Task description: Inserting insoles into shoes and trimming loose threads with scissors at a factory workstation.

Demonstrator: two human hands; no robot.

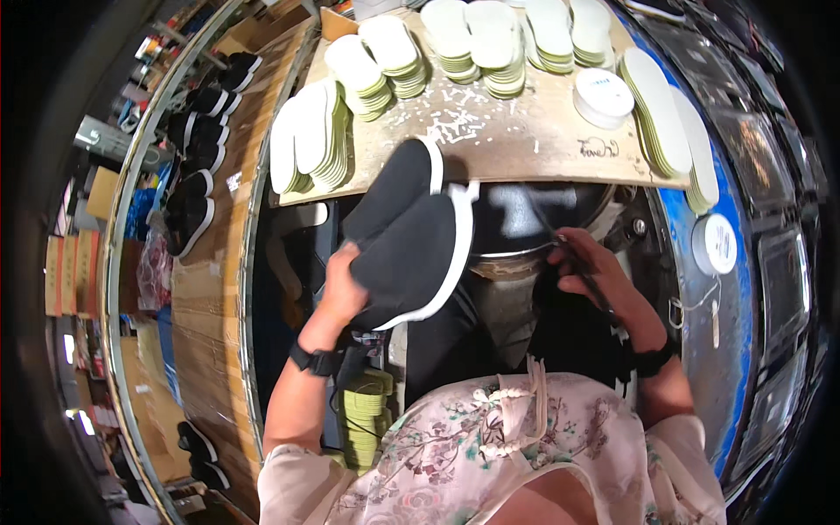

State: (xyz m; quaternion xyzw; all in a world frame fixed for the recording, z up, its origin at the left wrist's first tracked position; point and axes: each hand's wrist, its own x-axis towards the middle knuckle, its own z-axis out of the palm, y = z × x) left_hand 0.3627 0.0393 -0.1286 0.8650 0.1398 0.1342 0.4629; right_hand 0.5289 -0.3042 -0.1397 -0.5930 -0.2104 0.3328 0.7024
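Observation:
My left hand [343,284] is closed round a pair of black shoes [407,249] with white sole edges, held together and tilted in front of the wooden board. A narrow white strip sticks up at the edge of the nearer shoe. To the right, my right hand [593,269] has its fingers curled round a thin dark tool [588,278], apart from the shoes; its exact kind is not clear. Just beyond that hand, under the board's edge, lies a dark round basin [512,219] with a bright reflection.
Stacks of white insoles [490,35] with yellow-green layers stand on the wooden board [525,149], among scattered white scraps. A white reel [604,96] sits there too; another reel [715,243] lies at right. Black shoes [192,206] line the left shelf. Green pieces [363,420] are stacked beside me.

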